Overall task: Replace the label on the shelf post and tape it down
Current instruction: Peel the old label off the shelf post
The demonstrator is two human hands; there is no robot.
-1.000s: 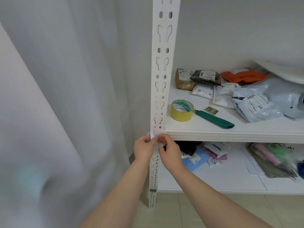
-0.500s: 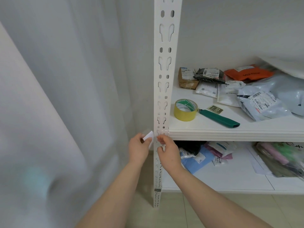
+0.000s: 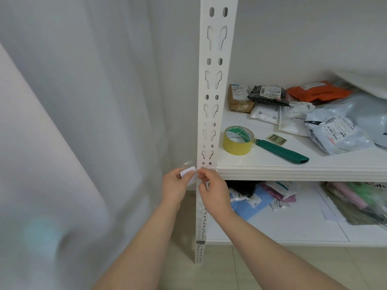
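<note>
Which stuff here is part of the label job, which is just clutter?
Job: shelf post; white label, pinched by left hand; right hand at the post; yellow tape roll; green cutter; probably the small 03 tag.
Clutter: brown parcel, black bag, orange mailer, grey mailers, bags on lower shelf.

left hand (image 3: 177, 186): bare | right hand (image 3: 212, 191): bare | forearms (image 3: 146, 237): bare to frame edge

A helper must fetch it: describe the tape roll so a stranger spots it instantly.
On the upper shelf, right of the white slotted post, lies the tape roll beside a green cutter. It is the only yellow ring among flat parcels.
</note>
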